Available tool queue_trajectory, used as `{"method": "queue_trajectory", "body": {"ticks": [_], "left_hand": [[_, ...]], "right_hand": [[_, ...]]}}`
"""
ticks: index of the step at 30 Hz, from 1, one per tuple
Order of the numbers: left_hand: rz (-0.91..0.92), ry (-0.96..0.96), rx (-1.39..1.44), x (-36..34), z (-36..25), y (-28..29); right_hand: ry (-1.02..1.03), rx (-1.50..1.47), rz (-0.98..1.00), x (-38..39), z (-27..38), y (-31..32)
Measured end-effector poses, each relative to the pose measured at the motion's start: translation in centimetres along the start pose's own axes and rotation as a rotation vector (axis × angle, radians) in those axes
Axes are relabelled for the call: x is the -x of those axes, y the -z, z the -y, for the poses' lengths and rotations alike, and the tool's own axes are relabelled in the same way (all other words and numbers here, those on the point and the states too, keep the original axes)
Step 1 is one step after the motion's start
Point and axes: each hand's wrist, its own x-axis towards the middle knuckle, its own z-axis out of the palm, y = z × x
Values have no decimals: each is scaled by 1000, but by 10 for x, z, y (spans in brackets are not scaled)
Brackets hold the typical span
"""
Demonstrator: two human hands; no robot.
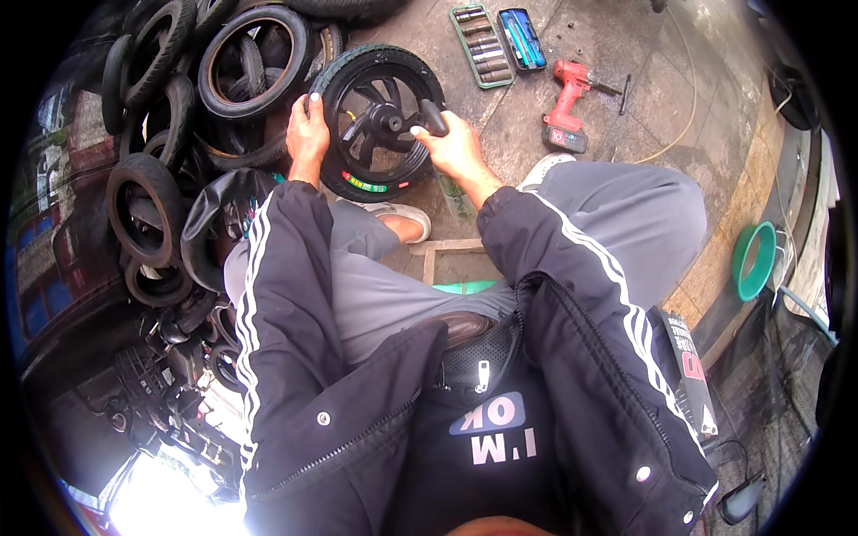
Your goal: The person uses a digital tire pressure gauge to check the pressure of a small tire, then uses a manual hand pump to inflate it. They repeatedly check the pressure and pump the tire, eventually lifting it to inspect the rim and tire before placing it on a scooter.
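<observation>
A small motor-scooter wheel (378, 122) with a black tyre and dark spoked rim stands in front of my feet. My left hand (308, 138) grips the tyre's left edge, its thumb pointing up and most of the fingers hidden. Closed around a black handle (433, 117) is my right hand (458, 156), over the wheel's right side. What the rest of that handled tool looks like is hidden by the hand and tyre. Coloured stickers (365, 183) show on the near part of the tyre.
Old tyres (253, 62) are piled at the left. Farther off lie a socket set (483, 46) and a blue tool case (523, 40). A red cordless impact wrench (567, 103) rests right of them, beside a T-shaped bar (625, 94). A green basin (755, 261) is at far right.
</observation>
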Motion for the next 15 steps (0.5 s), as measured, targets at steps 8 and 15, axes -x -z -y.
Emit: {"method": "queue_trajectory", "body": {"ticks": [8,15], "left_hand": [[28,23,-12,-2,-3,1],[30,34,-26,-2,-1,2]], "right_hand": [[112,-209,450,-4,-24,-17],[195,190,440,20,-45,-27]]}}
